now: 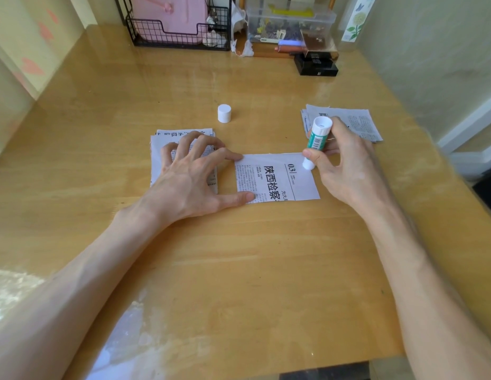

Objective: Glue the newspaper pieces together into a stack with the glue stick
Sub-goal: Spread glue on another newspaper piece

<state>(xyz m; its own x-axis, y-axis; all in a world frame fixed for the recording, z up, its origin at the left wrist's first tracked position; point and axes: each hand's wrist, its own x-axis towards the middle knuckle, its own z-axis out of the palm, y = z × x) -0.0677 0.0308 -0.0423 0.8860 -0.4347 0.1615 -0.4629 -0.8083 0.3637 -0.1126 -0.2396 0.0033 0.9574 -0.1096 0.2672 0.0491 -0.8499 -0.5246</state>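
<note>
The right hand (pixel 345 165) grips the glue stick (pixel 317 142), tip down on the right upper edge of a newspaper piece (pixel 277 178) lying between the hands. The left hand (pixel 195 171), spread open, pins its left edge and overlaps the stack (pixel 162 149). Bare surface (pixel 252 270) lies nearer the person.

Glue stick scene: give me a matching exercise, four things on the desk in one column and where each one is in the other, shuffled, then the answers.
1. glue stick
2. white cap
3. headline piece
4. loose clippings pile

A. standing alone on the desk
B. behind the right hand
C. held in the right hand
D. pinned at its edge by the left hand

Pairs: 1-C, 2-A, 3-D, 4-B
</note>
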